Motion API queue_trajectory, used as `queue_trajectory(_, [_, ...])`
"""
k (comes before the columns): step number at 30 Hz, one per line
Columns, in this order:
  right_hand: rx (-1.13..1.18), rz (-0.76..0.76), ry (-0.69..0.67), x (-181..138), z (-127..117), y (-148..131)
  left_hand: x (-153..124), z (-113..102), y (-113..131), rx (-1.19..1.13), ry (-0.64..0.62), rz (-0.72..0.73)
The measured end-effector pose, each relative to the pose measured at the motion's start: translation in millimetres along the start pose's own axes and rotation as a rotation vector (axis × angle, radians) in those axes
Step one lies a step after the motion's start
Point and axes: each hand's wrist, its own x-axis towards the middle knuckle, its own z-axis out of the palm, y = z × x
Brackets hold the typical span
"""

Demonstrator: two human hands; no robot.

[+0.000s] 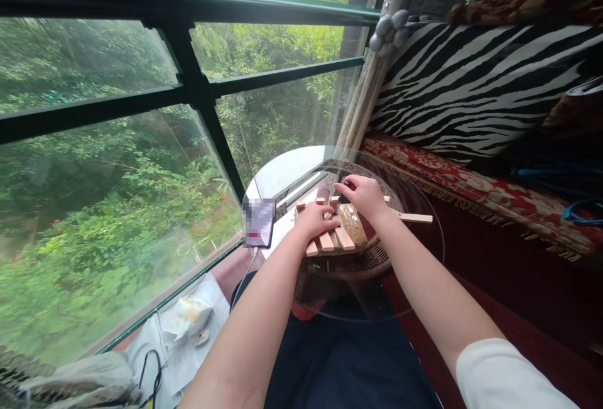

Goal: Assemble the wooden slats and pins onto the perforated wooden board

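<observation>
The left hand (316, 219) presses flat on the wooden slats (338, 239) mid glass table (282, 173), seemingly steadying them. The right hand (365, 196) pinches a small dark piece (346, 183) at their far end.

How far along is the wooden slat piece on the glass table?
Done: several slats lie side by side on the glass table. In hand: the left hand presses flat on them; the right hand pinches a small dark object at their far end. Left, likely: one stick lies loose to the right, apart from the rest.
</observation>
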Motion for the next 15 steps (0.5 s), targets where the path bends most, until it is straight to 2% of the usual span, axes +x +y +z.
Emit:
queue_trajectory(3, [0.137,-0.109,-0.059,-8,-4,-5,0,0,-1,0.007,0.009,0.011])
queue_trajectory(6, [0.257,-0.131,-0.163,-17,-14,-7,0,0,-1,0.006,0.025,0.003])
queue_trajectory(9, [0.264,-0.136,-0.257,-21,-22,-5,0,0,0,0.001,0.022,-0.002])
queue_trajectory(11, [0.246,-0.115,-0.255,-21,-23,-2,-1,-1,1,0.002,0.015,-0.016])
queue_trajectory(15, [0.1,-0.003,-0.115,-13,-15,3,-2,-3,3,-0.004,0.002,-0.036])
